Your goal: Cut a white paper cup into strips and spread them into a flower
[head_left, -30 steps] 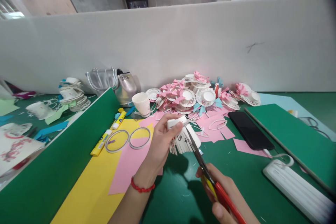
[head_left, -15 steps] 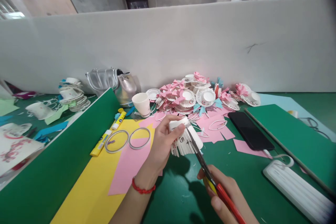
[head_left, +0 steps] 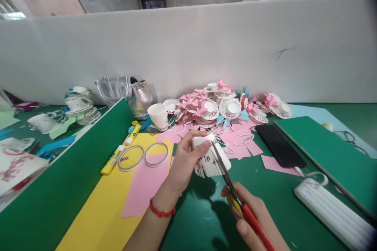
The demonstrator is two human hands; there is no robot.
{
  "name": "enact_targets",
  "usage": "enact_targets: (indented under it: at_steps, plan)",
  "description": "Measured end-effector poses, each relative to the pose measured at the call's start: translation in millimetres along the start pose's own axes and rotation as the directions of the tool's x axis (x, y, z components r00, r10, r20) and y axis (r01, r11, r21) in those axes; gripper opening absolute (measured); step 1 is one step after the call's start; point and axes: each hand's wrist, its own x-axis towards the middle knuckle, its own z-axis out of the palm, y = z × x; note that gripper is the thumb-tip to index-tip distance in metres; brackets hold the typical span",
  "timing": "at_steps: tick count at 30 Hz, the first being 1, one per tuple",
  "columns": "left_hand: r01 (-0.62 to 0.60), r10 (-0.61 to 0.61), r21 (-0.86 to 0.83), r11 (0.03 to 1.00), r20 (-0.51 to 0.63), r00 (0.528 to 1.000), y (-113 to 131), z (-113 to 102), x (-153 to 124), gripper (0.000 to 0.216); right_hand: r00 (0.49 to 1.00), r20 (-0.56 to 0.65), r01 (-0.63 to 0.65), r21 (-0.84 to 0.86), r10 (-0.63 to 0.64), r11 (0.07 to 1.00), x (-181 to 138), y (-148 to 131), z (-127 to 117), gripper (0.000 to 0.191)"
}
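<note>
My left hand (head_left: 184, 160) grips a white paper cup (head_left: 211, 156) by its base, thumb and fingers closed round it. The cup's wall is slit into many narrow strips that fan out toward me. My right hand (head_left: 255, 219) is closed on red-and-yellow-handled scissors (head_left: 235, 196). Their blades reach up into the cup's wall, beside my left thumb. Both hands hover above the green mat (head_left: 206, 219).
Yellow paper (head_left: 97, 211) and pink paper (head_left: 144, 188) lie at the left with two tape rings (head_left: 143, 155) and glue sticks (head_left: 112, 160). A whole paper cup (head_left: 159, 116), a silver bag (head_left: 126, 92) and a heap of cut cups with pink bows (head_left: 218, 108) stand behind. A black phone (head_left: 279, 146) and a white power strip (head_left: 332, 211) are at the right.
The cup and my left hand have shifted slightly right and toward me. The scissor blades have moved a little further up along the cup's wall.
</note>
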Motion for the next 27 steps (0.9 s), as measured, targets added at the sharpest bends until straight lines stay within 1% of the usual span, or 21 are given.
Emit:
enact_targets:
  at_steps: [6, 9, 15, 19, 23, 27]
  plan:
    - [-0.003, 0.003, 0.005, 1.000, 0.004, 1.000, 0, 0, -1, 0.024, 1.000, 0.016, -0.009, -0.014, 0.009, 1.000, 4, -7, -2, 0.060]
    - [-0.006, 0.006, -0.008, 1.000, 0.008, 1.000, 2, 2, -1, 0.023, 1.000, 0.004, -0.011, -0.030, 0.012, 0.999, 4, -6, -2, 0.058]
    - [0.001, -0.001, -0.022, 1.000, 0.011, 1.000, 3, 2, -2, 0.024, 1.000, 0.017, -0.021, -0.021, 0.021, 1.000, 3, 1, -1, 0.055]
    - [0.006, -0.006, -0.012, 1.000, 0.011, 1.000, 1, 1, -3, 0.025, 1.000, 0.012, -0.027, -0.017, 0.027, 1.000, 5, -3, 1, 0.051]
    - [0.006, -0.005, -0.010, 1.000, 0.019, 1.000, 2, 1, -3, 0.023, 0.997, 0.059, -0.047, 0.047, 0.044, 0.998, 9, -11, 1, 0.049]
    - [0.013, -0.012, -0.017, 1.000, 0.021, 1.000, 3, 2, -3, 0.025, 0.998, 0.044, -0.058, 0.090, 0.054, 0.994, 11, -14, 3, 0.045]
